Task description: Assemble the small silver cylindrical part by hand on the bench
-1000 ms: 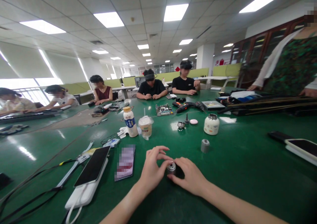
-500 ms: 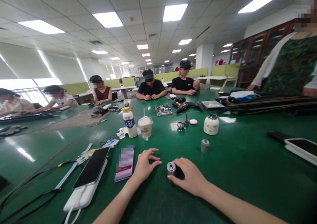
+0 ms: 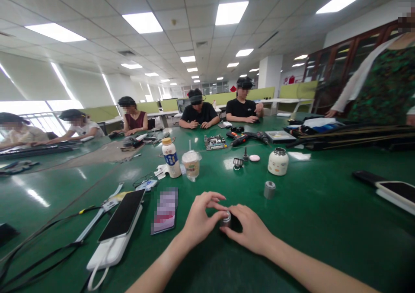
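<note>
A small silver metal cylinder (image 3: 226, 221) stands upright on the green table in front of me. My right hand (image 3: 249, 228) is closed round its right side, thumb in front and fingers behind. From the left, my left hand (image 3: 202, 217) has its thumb and a finger at the cylinder's top edge, while the upper fingers stretch out above it. Much of the cylinder's top is hidden by those fingertips. Further right and back stands a second metal cylinder (image 3: 269, 189), touched by neither hand.
A phone (image 3: 164, 211) and a phone on a white power bank (image 3: 119, 224) lie left. Behind are a bottle (image 3: 170, 158), a plastic cup (image 3: 191, 164), a cream jar (image 3: 278, 161), a circuit board (image 3: 215, 142) and power drills (image 3: 249, 138). Several people (image 3: 198, 111) sit round the table.
My left hand has moved right, from beside the cylinder to its top edge. My right hand keeps its grip in the same place. The view has shifted slightly.
</note>
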`<control>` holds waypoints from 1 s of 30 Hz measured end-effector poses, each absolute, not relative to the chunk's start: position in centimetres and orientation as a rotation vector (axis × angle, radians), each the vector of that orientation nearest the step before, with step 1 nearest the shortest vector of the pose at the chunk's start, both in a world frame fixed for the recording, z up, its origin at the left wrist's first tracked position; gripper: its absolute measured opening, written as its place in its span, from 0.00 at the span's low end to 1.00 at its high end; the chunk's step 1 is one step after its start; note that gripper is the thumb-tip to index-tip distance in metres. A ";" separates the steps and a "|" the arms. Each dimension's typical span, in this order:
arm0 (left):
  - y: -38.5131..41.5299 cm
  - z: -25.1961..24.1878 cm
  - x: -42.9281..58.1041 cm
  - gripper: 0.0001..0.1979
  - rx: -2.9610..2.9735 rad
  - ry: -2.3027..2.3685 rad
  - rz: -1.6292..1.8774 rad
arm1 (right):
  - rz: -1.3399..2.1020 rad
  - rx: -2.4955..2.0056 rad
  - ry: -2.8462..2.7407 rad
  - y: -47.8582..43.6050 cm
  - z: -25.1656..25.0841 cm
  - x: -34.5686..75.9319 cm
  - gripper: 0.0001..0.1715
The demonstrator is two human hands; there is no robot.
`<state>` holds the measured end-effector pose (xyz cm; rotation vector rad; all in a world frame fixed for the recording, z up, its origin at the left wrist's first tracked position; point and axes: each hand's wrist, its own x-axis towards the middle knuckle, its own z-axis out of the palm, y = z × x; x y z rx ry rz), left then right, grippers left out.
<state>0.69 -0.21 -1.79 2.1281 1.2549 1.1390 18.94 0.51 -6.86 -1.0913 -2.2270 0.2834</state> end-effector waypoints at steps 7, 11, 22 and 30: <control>-0.7 -1.7 0.4 0.27 2.154 1.104 1.103 | 0.318 -1.072 -2.242 0.6 -7.0 18.9 0.15; -0.6 -2.6 0.2 0.33 2.168 1.068 1.114 | 0.410 -0.997 -2.199 0.3 -6.4 19.2 0.22; -0.2 -6.1 1.0 0.25 2.014 1.136 1.148 | 0.531 -0.731 -2.112 0.5 -5.4 19.7 0.17; -0.4 -6.4 1.1 0.26 2.022 1.135 1.155 | 0.630 -0.898 -2.011 0.5 -4.1 18.9 0.06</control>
